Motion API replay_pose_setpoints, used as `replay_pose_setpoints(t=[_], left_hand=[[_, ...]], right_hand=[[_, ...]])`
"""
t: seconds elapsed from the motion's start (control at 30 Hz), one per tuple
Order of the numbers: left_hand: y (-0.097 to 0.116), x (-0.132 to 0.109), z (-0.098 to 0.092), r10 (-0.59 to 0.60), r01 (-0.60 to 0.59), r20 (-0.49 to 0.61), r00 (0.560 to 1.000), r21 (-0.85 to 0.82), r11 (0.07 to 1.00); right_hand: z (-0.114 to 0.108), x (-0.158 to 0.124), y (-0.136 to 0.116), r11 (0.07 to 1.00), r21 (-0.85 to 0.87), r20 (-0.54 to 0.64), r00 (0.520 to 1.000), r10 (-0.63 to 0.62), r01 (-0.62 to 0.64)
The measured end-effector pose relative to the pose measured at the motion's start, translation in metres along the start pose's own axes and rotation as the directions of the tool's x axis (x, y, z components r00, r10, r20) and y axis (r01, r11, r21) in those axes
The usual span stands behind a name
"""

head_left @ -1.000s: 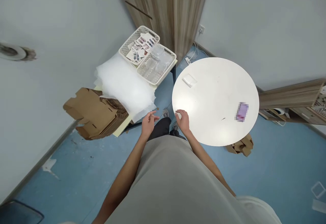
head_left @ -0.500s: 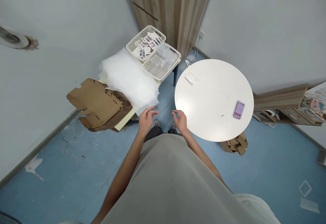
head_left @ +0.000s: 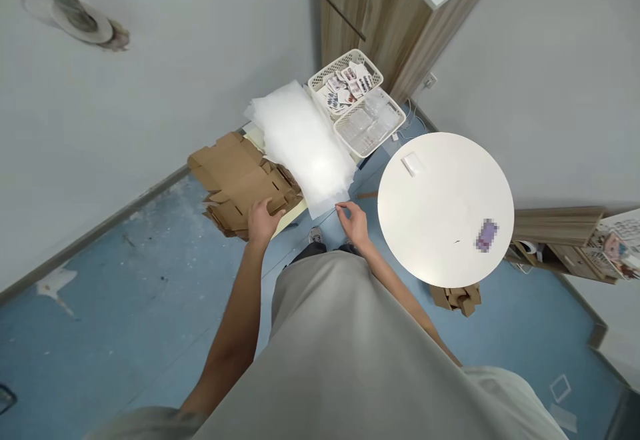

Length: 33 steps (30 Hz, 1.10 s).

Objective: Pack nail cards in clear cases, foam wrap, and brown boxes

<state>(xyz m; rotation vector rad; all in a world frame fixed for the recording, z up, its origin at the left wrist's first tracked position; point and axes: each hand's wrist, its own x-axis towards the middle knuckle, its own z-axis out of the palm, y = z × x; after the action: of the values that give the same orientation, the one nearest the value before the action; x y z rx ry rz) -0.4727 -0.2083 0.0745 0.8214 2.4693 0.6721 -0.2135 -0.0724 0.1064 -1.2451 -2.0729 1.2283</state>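
Note:
My left hand [head_left: 263,222] rests at the near edge of a stack of flat brown cardboard boxes [head_left: 233,163], its thumb apart from its fingers. It is open and grips nothing that I can see. My right hand [head_left: 354,225] is beside the near corner of a pile of thin white sheets [head_left: 305,143]. Its fingers are loosely bent, thumb and fingertips apart, with nothing visible in them. The fingertips come close to the sheets' edge; whether they touch cannot be made out. The sheets and boxes lie side by side on a pale yellow tabletop [head_left: 291,219].
Behind the sheets stand a white basket [head_left: 320,80] of printed cards and another basket [head_left: 367,155] of clear plastic cases. On the right is a round white table [head_left: 440,193] with a small white packet [head_left: 413,164] and a blurred purple item [head_left: 487,235]. Cardboard [head_left: 457,299] sits below it.
My left hand has moved left and reached the cardboard stack, with fingers spread wider. My right hand now appears nearer the sheets' corner. The view has turned left.

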Motion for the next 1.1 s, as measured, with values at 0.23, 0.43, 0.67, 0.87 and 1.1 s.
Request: replay_pose_setpoints(t=[0.23, 0.43, 0.67, 0.87, 1.1], left_hand=[[-0.041, 0.020, -0.003, -0.005, 0.005, 0.089, 0.996, 0.002, 1.000], [-0.050, 0.022, -0.015, 0.091, -0.099, 0.119, 0.989, 0.057, 0.993], [-0.041, 0.005, -0.056, 0.243, -0.246, -0.092, 0.966, -0.024, 0.969], [-0.012, -0.016, -0.111, 0.215, -0.286, -0.381, 0.899, -0.143, 0.947], [0.063, -0.031, -0.106, 0.511, -0.609, -0.357, 0.782, -0.259, 0.750]], right_hand=[[0.023, -0.001, -0.016, 0.998, -0.056, 0.018, 1.000, 0.021, -0.020], [0.035, -0.002, -0.026, 0.998, -0.045, 0.030, 0.998, 0.054, -0.052], [0.053, -0.005, -0.047, 1.000, 0.004, 0.103, 0.994, 0.020, -0.021], [0.051, -0.013, -0.064, 0.997, 0.077, 0.134, 0.991, 0.009, -0.020], [0.001, -0.016, -0.103, 0.910, 0.405, 0.001, 0.996, 0.093, -0.085]])
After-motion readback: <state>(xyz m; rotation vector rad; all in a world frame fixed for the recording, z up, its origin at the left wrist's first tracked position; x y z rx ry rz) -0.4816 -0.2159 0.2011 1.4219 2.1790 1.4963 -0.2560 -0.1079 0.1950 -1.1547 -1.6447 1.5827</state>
